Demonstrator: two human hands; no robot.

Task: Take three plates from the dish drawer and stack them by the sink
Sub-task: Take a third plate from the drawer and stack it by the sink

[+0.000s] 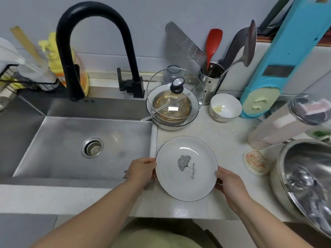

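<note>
Head view: plate (pixel 186 169) gripped between left hand (pixel 142 170) and right hand (pixel 230 185), beside sink (pixel 53 140).

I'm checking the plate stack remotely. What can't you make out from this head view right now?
- How many plates there are: only the top one shows from above; any beneath are hidden by it.
- Whether it rests on the counter or is held just above: underside hidden.
- Fingertips of the left hand and right hand: tucked under the rim.
- The dish drawer: not in view.
- Steel bowl: cut off by the right edge.
</note>
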